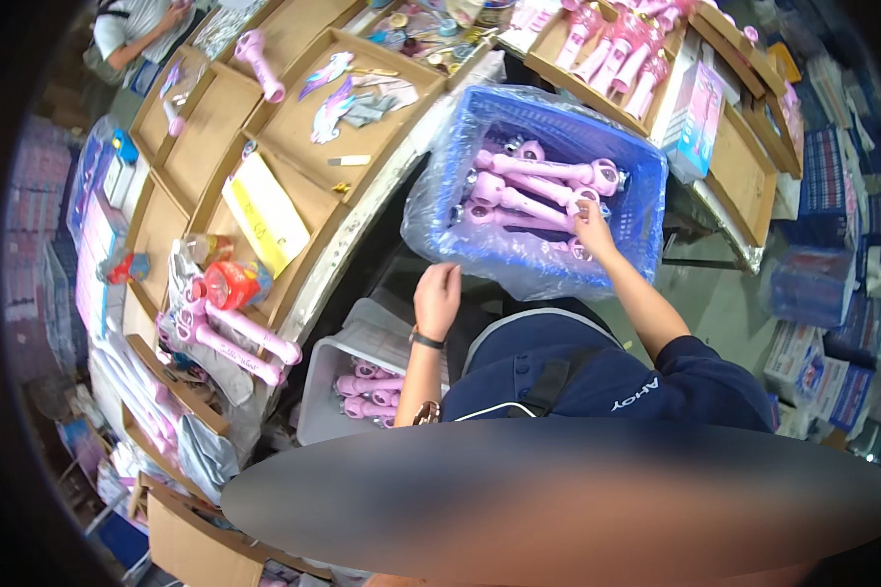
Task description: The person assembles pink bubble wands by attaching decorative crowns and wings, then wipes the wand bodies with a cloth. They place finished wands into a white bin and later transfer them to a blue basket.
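In the head view, the person's right hand (589, 223) reaches into the plastic-lined blue crate (568, 115), fingers touching the ringed right end of a pink wand (524, 201) among several; whether the grip has closed cannot be told. The left hand (439, 289), loosely curled with nothing visible in it, hangs just off the crate's near left corner. The step appears to be handling one wand; the next move calls for a secure hold that frees it from its neighbours.

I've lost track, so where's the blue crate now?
In the head view, the blue crate is just right of centre, toward the top, with the right hand at the pink handles inside.
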